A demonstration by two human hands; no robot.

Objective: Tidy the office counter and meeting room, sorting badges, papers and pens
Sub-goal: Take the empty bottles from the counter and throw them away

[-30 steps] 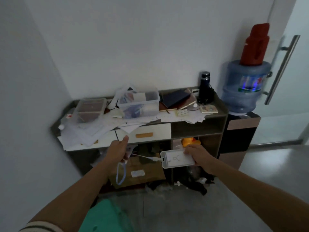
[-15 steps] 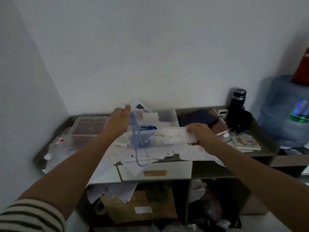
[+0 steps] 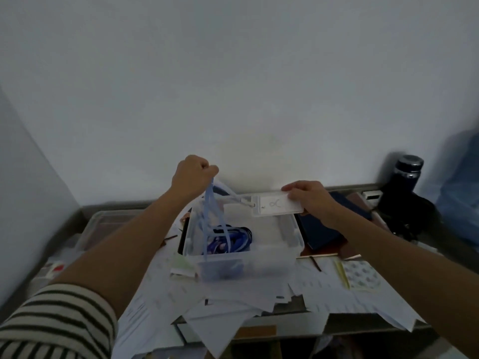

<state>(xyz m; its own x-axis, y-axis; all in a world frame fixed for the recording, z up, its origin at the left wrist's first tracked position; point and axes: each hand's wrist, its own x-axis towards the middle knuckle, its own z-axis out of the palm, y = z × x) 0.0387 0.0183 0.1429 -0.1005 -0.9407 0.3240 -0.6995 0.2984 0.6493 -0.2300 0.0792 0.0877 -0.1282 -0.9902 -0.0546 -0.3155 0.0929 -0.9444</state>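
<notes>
1. Badge holder (image 3: 278, 204) in the head view: a clear, flat card sleeve held level over the back rim of the clear plastic bin (image 3: 298, 238), at the bin's far right corner. The right hand (image 3: 309, 200) is pinched shut on the sleeve's right end.
2. The left hand (image 3: 194, 174) is a closed fist above the bin's far left corner, gripping the top of the pale blue lanyard (image 3: 211, 218), whose loops hang limp into the bin, onto dark blue lanyards (image 3: 233, 235) already lying there.
3. Handling, as I judge it: the sleeve looks light, fairly stiff and smooth, so an edge pinch suits it. The strap is soft and will tangle or snag on the bin's rim, so it wants lowering in first.
4. The clip (image 3: 247, 202) joining strap to sleeve, just left of the sleeve, is the likely weak spot.
5. Writing: a single looped hand-drawn mark on the card; its meaning I cannot tell. No brand is legible.
6. Loose papers (image 3: 233, 304) spread in front of the bin; a dark notebook (image 3: 321, 234) lies just right of it, a black flask (image 3: 407, 177) farther right.
</notes>
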